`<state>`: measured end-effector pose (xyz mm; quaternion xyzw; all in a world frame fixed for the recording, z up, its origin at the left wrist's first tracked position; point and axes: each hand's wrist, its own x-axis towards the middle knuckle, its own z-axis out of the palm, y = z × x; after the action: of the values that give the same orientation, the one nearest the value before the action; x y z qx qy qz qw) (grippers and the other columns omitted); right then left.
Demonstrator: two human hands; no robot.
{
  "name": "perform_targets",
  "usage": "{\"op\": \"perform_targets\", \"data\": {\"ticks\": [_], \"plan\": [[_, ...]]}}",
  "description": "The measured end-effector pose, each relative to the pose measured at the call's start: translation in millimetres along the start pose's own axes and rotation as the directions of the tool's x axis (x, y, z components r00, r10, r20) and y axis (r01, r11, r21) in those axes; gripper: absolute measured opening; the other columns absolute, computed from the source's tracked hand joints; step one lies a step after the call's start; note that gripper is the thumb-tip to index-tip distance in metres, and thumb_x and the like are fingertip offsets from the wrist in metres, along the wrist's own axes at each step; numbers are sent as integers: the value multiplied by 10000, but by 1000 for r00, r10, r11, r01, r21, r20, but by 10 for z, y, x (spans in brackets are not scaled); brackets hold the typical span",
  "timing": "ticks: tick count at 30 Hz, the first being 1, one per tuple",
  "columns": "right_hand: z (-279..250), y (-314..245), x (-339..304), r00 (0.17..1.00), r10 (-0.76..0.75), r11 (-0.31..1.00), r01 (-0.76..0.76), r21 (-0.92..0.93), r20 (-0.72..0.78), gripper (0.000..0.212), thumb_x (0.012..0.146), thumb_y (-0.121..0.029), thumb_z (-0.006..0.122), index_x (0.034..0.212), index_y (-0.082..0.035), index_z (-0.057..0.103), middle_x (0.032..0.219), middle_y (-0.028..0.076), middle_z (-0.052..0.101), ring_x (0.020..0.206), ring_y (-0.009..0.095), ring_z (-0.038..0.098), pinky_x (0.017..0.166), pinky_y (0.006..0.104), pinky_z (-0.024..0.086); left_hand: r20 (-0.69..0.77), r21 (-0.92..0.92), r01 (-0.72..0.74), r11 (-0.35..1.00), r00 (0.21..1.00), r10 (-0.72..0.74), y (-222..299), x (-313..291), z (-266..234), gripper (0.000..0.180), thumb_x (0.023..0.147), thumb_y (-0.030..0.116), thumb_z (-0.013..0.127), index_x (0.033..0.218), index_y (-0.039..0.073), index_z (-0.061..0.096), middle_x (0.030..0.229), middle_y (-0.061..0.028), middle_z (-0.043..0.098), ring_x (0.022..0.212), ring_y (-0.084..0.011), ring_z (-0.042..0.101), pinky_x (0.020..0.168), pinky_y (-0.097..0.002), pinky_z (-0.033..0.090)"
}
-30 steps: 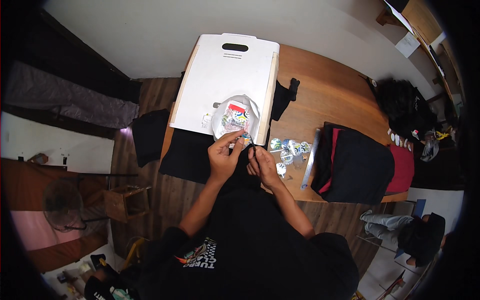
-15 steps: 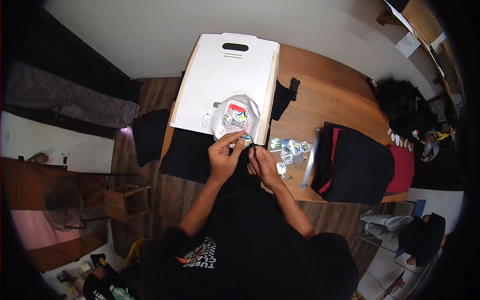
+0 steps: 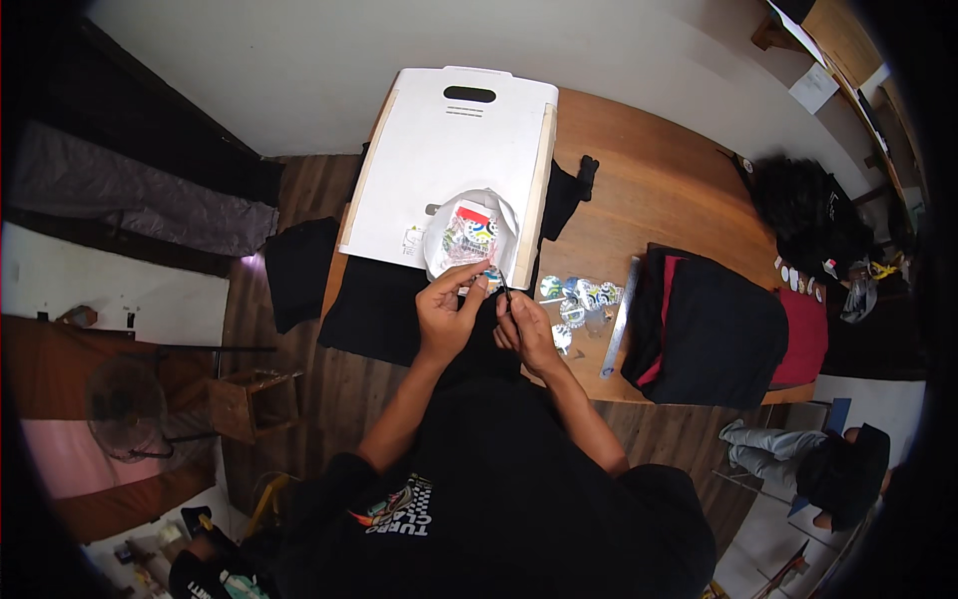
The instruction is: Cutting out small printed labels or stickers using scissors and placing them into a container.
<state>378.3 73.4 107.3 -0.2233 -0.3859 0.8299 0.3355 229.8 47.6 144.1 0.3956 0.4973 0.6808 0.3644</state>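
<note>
My left hand (image 3: 447, 311) and my right hand (image 3: 526, 331) meet over black cloth (image 3: 384, 309) at the near edge of a wooden table (image 3: 649, 190). Both pinch at something small between the fingertips, possibly a colourful sticker; I cannot make it out. Just beyond the fingers lies a round white sheet (image 3: 471, 238) with colourful printed patches. It rests on a large white board (image 3: 444, 165) with a handle slot.
Several round shiny stickers (image 3: 581, 298) and a metal ruler (image 3: 619, 317) lie right of my hands. A folded black and red garment pile (image 3: 723, 329) sits further right, with a dark bag (image 3: 808, 215) behind. A wooden stool (image 3: 244, 404) stands on the floor at left.
</note>
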Motion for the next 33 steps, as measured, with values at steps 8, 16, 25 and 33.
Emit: {"op": "perform_targets", "data": {"ticks": [8,16,25,33], "plan": [[-15,16,1,1000,-15,1000,15,-12,-3,380,1082,-399,384,968,-61,515,514,-43,307,413,67,249,457,247,249,2,-8,1,1000,1000,-1,11,4,5,247,934,-60,624,1177,-94,658,1105,-142,674,895,-114,639,784,-232,535],[74,-115,13,999,-34,999,34,-42,1,377,1082,-394,387,979,-58,524,519,-44,313,415,66,252,459,247,256,21,-11,-4,1000,1000,4,-35,5,-23,242,936,-56,623,1173,-93,660,1124,-150,672,907,-120,644,787,-234,539],[52,-92,27,999,-33,999,33,-39,-1,380,1084,-394,381,968,-61,520,514,-48,308,412,65,252,455,249,252,8,-3,5,1000,1000,-5,-23,-4,-6,240,934,-56,625,1168,-98,659,1122,-154,674,909,-124,648,785,-236,544],[70,-85,20,1000,-24,999,24,-30,-10,389,1081,-410,383,972,-61,515,515,-43,308,413,66,251,455,245,249,-13,3,61,998,998,-61,-23,-40,-30,236,938,-61,615,1168,-94,661,1113,-145,674,900,-117,643,781,-233,539]]}}
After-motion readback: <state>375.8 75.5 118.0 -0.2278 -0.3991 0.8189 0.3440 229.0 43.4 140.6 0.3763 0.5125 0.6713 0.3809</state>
